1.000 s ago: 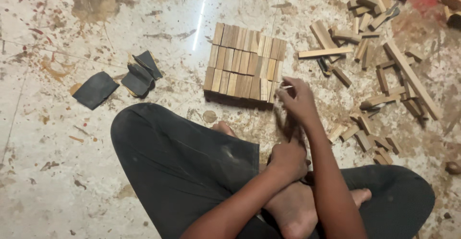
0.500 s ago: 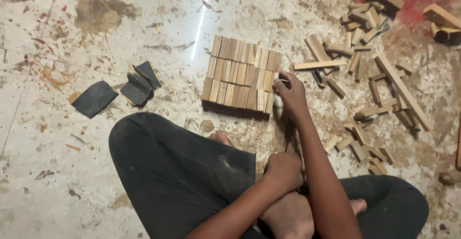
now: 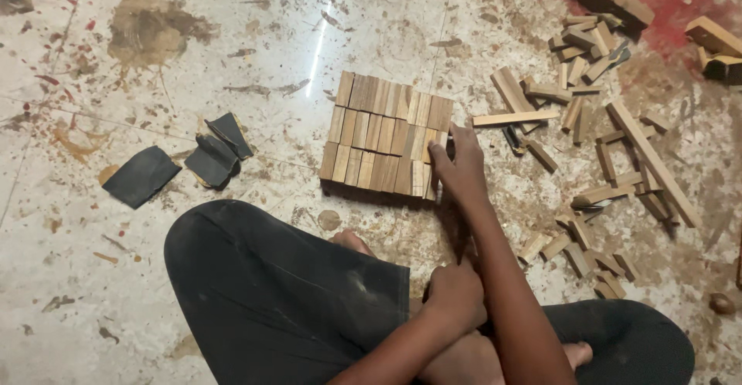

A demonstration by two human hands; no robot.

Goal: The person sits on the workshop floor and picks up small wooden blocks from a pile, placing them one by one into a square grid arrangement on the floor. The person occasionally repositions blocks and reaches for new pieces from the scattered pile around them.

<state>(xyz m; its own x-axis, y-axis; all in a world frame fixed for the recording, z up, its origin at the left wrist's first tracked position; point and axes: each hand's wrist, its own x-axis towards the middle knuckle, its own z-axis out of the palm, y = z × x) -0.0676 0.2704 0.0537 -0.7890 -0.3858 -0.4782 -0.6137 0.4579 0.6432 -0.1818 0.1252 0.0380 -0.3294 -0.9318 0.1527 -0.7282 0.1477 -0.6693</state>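
right hand [image 3: 462, 170] touching block stack's [image 3: 384, 145] right edge (fingers on top)

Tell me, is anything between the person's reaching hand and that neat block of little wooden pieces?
Nothing visible stands between them. The right hand already rests at the right edge of the arranged wooden pieces, fingertips on them. The loose wood scraps lie off to its right. The left hand rests at the lap.

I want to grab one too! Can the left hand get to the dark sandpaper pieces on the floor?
Probably yes. The left hand rests by the feet, and the dark sandpaper pieces lie on bare floor beyond the bent knee, so it would reach over that.
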